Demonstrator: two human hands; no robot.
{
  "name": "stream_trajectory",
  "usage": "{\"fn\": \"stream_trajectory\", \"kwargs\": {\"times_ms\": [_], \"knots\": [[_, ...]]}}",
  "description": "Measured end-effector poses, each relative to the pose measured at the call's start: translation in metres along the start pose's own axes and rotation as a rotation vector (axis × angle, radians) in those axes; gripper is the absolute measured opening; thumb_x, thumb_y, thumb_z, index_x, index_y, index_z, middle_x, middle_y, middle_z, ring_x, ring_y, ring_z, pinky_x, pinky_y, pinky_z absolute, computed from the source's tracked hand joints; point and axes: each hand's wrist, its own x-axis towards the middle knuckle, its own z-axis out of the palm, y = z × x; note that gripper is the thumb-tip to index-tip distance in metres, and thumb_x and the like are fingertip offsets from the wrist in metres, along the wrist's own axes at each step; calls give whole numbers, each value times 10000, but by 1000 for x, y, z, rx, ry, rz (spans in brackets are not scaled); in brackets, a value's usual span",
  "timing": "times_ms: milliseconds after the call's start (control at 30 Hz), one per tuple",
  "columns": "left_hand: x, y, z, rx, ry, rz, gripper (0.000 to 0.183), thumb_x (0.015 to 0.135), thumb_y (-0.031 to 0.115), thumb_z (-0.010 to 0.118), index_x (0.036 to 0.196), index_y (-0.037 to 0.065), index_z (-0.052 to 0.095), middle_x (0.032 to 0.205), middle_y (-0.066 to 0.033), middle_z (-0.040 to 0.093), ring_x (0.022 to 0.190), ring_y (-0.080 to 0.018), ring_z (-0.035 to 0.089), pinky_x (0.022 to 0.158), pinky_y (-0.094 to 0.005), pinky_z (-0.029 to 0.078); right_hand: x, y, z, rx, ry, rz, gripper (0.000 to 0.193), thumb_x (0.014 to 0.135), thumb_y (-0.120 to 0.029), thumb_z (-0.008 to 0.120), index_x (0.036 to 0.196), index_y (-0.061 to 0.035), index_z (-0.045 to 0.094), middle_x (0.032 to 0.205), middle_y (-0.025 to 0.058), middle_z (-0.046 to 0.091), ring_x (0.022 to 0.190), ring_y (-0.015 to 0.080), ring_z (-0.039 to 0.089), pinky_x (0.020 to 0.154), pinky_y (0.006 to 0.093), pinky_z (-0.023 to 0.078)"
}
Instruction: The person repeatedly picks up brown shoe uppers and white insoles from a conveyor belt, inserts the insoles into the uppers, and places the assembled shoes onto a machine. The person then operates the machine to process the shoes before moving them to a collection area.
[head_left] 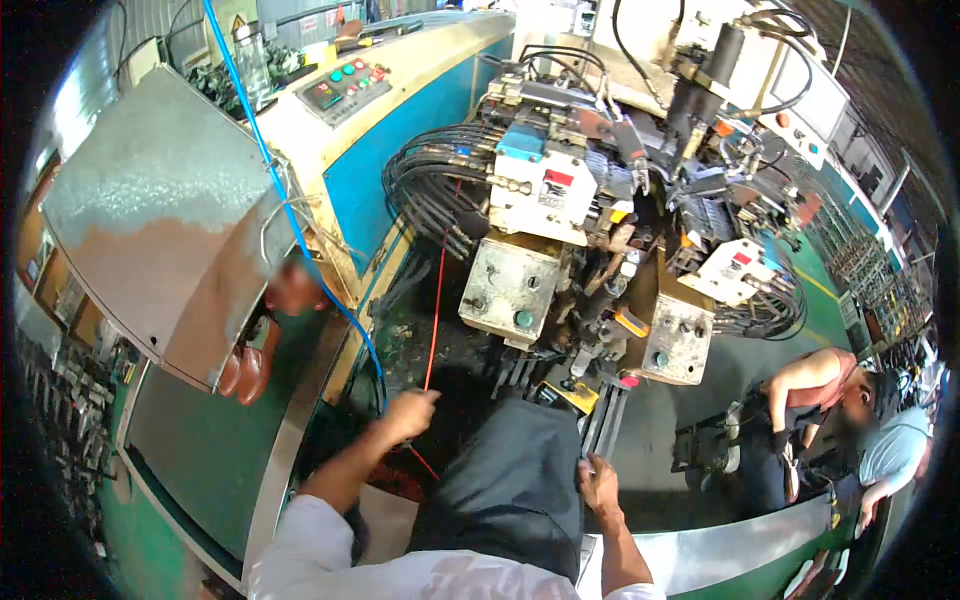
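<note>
My left hand point(408, 416) is closed in a fist around a thin red cord point(436, 310), which runs from the machine's hose bundle down past my wrist. A blue air hose point(305, 250) comes down from the upper left and passes just beside that hand. My right hand point(600, 484) has its fingers curled at the right edge of the dark cloth over my legs point(505, 470). What those fingers hold, if anything, is hidden. Dark metal bars point(603, 420) extend from the machine just beyond it.
Ahead stands a two-headed machine point(545, 190) with black hoses point(430, 185) and button boxes point(510, 288). A grey metal panel point(150, 220) is at left, near a control panel point(343, 92). Two people point(815, 390) are bent over at right, behind a metal ledge point(730, 545).
</note>
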Motion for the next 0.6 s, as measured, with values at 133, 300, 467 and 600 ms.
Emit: {"fn": "stream_trajectory", "kwargs": {"times_ms": [133,300,467,600], "knots": [[20,107,94,-124,25,190,393,981,165,617,1360,81,680,1436,-198,615,1338,-416,573,1115,-489,496,-112,110,-25,58,226,308,414,968,-98,694,1359,30,647,1305,247,682,1220,451,640,1092,503,494],[10,200,109,205,-159,181,486,981,207,608,1453,96,637,1672,-238,369,1533,-596,253,1182,-777,269,-387,252,-89,-145,484,465,581,938,-202,737,1401,126,609,1369,367,646,1304,504,608,1164,504,460],[29,202,103,400,-102,253,455,927,203,652,1367,87,675,1579,-233,432,1490,-566,335,1131,-774,340,-525,200,-78,78,627,1329,591,909,-371,781,1276,43,575,1226,250,666,1078,393,649,933,507,527],[42,177,102,334,-46,363,231,818,139,680,1022,83,774,1151,-213,686,1135,-450,619,1016,-578,497,-608,190,-60,-104,272,1894,810,957,-450,758,1538,6,425,1499,232,562,1329,391,590,1095,514,493]]}}
